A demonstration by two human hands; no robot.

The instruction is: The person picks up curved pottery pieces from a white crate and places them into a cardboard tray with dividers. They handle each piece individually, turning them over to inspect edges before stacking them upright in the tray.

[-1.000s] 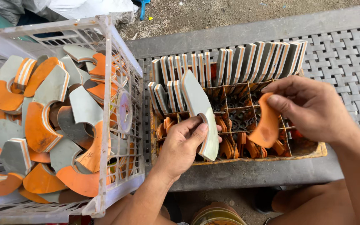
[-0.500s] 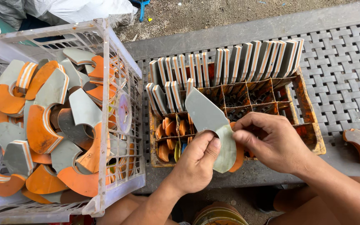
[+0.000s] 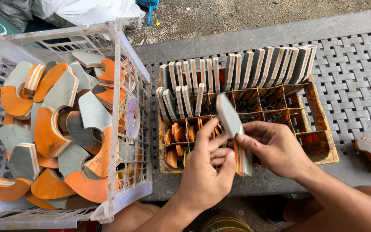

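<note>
Crate (image 3: 121,86) holds curved offcuts (image 3: 48,133); tray (image 3: 323,150) holds upright strips (image 3: 254,68); both hands' fingers (image 3: 211,137) grip piece (image 3: 232,129)

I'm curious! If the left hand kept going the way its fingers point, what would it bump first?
Probably the grey-and-orange piece that both hands hold; beyond it, the upright pieces in the orange divided tray. Depth is uncertain.

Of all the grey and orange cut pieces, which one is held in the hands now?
The long grey piece over the divided orange tray, pinched edge-up between left hand and right hand; others stand in slots or lie in the white crate.
</note>
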